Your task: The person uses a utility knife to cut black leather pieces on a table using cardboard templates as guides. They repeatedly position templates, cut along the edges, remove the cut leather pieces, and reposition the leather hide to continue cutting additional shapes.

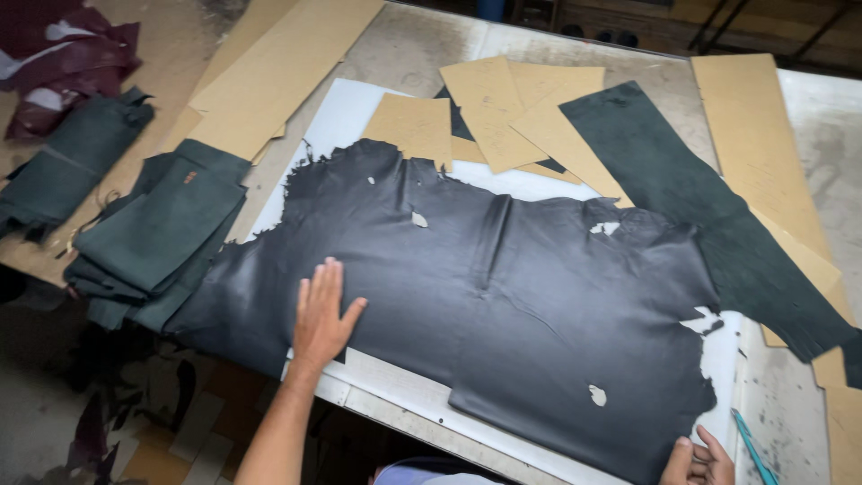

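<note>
**Worktable and its load**

I see a worn grey worktable (808, 135) carrying a white cutting board (346, 112). A large black leather hide (503, 305) lies spread across the board. Tan cardboard patterns (503, 108) scatter along the far side, a dark green leather strip (682, 189) runs diagonally at right, and folded green leather pieces (157, 233) are stacked at the left edge.

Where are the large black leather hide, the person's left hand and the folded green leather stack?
large black leather hide (530, 296): head view, smooth middle area.
left hand (321, 316): head view, back of the hand, flat on the hide.
folded green leather stack (162, 229): head view, top piece.
</note>
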